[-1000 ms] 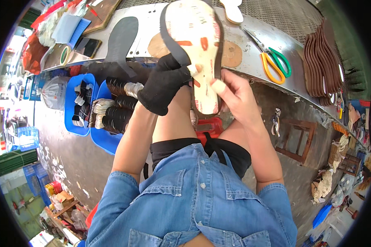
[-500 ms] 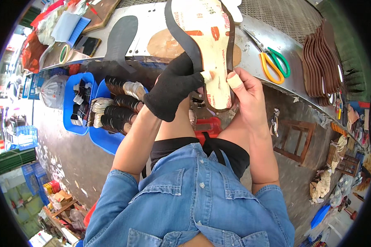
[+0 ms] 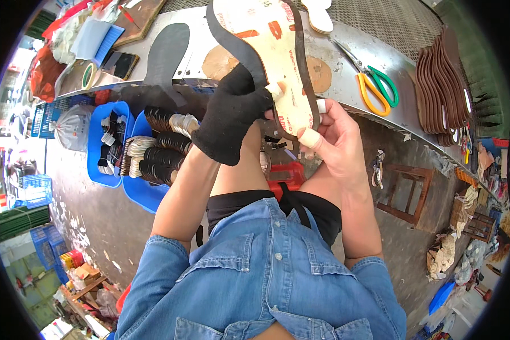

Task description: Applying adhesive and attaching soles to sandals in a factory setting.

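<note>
A shoe insole with a cream, red-printed face and a black border is held up over the bench's near edge, its narrow end toward me. My left hand, in a black fingerless glove, grips its left edge, taped thumb lying on the cream face and the other fingers hidden beneath. My right hand pinches the border at the narrow end, its thumb and a finger wrapped in pale tape. Right of the insole, scissors with one yellow and one green handle lie on the bench.
A stack of brown soles stands on the bench at right. A dark sole-shaped piece and a phone lie at left. Below left, blue bins hold bundled parts. A wooden frame lies on the floor at right.
The insole has shifted left and tilted, uncovering a tan piece on the bench. My left hand went slightly left with it; my right thumb slid down to the narrow end's rim.
</note>
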The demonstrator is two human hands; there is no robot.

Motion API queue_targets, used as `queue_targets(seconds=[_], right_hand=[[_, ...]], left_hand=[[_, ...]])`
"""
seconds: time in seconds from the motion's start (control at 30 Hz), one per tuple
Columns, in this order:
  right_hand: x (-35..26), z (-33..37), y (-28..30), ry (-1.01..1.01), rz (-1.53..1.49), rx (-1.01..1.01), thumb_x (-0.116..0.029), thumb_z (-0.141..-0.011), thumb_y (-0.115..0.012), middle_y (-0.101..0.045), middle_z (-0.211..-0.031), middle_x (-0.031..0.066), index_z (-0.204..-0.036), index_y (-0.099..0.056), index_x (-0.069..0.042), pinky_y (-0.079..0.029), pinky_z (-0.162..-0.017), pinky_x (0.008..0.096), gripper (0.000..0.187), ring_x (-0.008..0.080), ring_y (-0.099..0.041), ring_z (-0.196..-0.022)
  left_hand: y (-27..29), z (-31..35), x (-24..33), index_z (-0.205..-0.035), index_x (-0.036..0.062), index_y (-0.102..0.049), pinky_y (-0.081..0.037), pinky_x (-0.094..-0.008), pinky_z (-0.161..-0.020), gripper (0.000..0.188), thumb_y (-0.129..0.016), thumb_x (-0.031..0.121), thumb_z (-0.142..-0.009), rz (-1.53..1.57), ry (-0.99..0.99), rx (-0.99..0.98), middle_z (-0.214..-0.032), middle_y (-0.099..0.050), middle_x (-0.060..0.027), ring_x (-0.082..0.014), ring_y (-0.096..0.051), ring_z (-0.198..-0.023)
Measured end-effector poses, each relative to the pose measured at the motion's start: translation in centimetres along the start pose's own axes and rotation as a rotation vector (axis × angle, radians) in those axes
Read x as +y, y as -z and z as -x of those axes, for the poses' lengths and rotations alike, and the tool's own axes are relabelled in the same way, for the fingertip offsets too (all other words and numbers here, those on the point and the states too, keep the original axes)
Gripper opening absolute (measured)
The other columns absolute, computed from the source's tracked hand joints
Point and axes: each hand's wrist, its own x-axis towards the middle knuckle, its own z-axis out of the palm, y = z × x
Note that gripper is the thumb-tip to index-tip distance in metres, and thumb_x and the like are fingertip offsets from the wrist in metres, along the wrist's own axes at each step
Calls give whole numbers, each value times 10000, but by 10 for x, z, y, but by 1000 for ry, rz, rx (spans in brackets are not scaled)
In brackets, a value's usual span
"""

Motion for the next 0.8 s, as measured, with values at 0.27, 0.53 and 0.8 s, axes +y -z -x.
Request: queue_targets(seconds=[0.27, 0.53, 0.8], right_hand=[[1, -12, 7, 38, -34, 56, -152, -892, -594, -615, -869, 27, -1023, -560, 21, -470, -613, 195, 220, 58, -573, -749], [-14, -13, 5, 100, 32, -101, -89, -796, -666, -592, -1008, 67, -1143, -465, 14, -470, -808, 262, 414, 119, -578, -911], [-14, -41, 17, 151, -296, 70, -239, -893, -528, -583, -1144, 122, -1240, -448, 49, -474, -856, 300, 458, 167, -596, -984]], left_hand=[[-3, 4, 10, -1147, -13, -540, -495, -244, -679, 379, -670, 91, -807, -62, 53, -86, -959, -635, -66, -102, -600, -802], [-10, 13, 9, -1151, -23, -545, -484, -267, -746, 402, -676, 99, -791, -30, 81, -163, -999, -629, -65, -118, -582, -892], [-17, 10, 22, -1037, 10, -578, -500, -224, -641, 220, -596, 158, -875, 31, 110, -155, -901, -621, -60, -103, -597, -773]])
